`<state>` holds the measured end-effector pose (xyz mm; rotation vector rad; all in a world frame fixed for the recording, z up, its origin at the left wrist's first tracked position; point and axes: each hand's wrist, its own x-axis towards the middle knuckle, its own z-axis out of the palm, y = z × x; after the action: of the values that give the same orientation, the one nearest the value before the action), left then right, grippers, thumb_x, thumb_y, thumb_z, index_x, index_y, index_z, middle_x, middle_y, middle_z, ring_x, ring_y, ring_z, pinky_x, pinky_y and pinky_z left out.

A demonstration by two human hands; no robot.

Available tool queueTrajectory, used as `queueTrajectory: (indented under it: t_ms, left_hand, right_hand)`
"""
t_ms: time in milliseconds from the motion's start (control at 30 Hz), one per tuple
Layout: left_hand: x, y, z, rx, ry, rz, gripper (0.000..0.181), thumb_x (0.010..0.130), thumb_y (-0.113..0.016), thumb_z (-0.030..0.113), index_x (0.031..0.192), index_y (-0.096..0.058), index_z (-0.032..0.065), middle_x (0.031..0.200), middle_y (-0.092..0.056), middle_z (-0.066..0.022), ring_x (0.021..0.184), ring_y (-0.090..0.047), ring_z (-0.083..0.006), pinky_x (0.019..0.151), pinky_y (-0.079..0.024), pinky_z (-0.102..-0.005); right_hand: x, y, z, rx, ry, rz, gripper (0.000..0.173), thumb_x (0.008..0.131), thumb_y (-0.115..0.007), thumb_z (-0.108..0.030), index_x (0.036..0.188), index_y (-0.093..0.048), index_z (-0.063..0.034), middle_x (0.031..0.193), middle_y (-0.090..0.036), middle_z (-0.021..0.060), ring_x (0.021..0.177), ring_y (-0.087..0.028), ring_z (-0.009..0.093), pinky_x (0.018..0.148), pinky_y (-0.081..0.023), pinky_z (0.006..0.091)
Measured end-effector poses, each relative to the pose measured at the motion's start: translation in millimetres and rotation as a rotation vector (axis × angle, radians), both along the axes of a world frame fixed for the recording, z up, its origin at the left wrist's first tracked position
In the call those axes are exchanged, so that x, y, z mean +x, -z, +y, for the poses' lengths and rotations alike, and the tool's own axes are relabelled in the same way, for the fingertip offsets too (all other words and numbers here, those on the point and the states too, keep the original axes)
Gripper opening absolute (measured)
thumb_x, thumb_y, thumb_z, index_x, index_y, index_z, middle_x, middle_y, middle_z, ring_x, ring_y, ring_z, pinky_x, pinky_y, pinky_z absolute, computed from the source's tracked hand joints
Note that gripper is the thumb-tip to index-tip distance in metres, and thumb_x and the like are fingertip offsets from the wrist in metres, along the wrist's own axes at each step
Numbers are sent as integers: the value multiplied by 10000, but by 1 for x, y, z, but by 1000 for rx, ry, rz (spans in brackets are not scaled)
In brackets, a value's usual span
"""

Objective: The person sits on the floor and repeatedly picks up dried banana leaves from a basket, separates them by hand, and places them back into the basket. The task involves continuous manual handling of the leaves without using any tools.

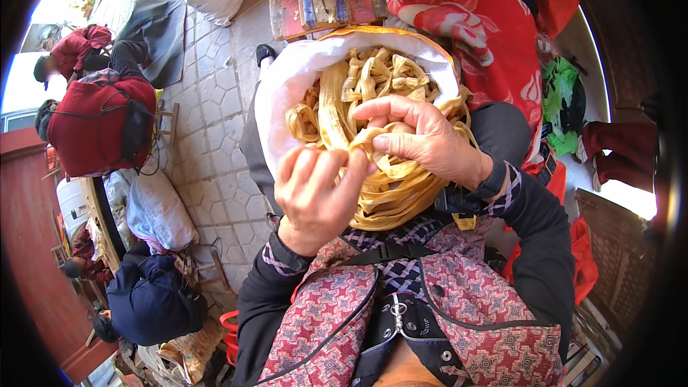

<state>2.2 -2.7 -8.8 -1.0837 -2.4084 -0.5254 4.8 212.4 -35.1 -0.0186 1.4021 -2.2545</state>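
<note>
My left hand (320,196) pinches the near end of a pale yellow strip of dried plant leaf (368,137), perhaps corn husk. My right hand (430,140) holds the same strip between thumb and fingers, a short way to the right. Under both hands lies a coil of yellow braid or layered strips (398,199), resting against my lap. Beyond them, a white bag with rolled-down sides (285,80) is filled with loose dried strips (376,72). One broad strip (332,102) runs from the bag towards my left hand. Dark bands circle both my wrists.
A worn wooden stool (328,5) stands past the bag, with plastic bags behind it. At right is a red floral blanket (473,37). Across the paved floor (215,145) at left sit several people, one in a red top (102,123), one in dark blue (153,301).
</note>
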Motion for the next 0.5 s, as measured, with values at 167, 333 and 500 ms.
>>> queueTrajectory:
  t_ms: [167, 333, 500]
  left_hand:
    - [-7, 14, 1, 328, 44, -582, 198, 836, -823, 213, 919, -713, 70, 702, -628, -54, 589, -590, -203, 593, -449, -333]
    - [-11, 8, -10, 744, -38, -1293, 85, 925, -738, 105, 898, -714, 29, 670, -637, -2, 549, -536, -77, 522, -403, -242]
    - [-17, 6, -29, 1043, -56, -1345, 102, 960, -675, 66, 900, -700, -12, 686, -614, 8, 571, -505, -46, 547, -402, -205]
  right_hand:
    - [3, 0, -5, -39, -30, 84, 411, 1015, -649, -122, 1395, -566, 8, 1100, -663, 11, 989, -628, 70, 849, -520, 239]
    - [-2, -17, 5, 41, -147, 40, 471, 1053, -595, -196, 1467, -487, 1, 828, -563, -43, 719, -497, 21, 677, -425, 193]
    - [1, -16, 30, 236, -140, 220, 431, 1045, -615, -218, 1417, -547, -10, 803, -597, -29, 685, -522, 54, 646, -435, 235]
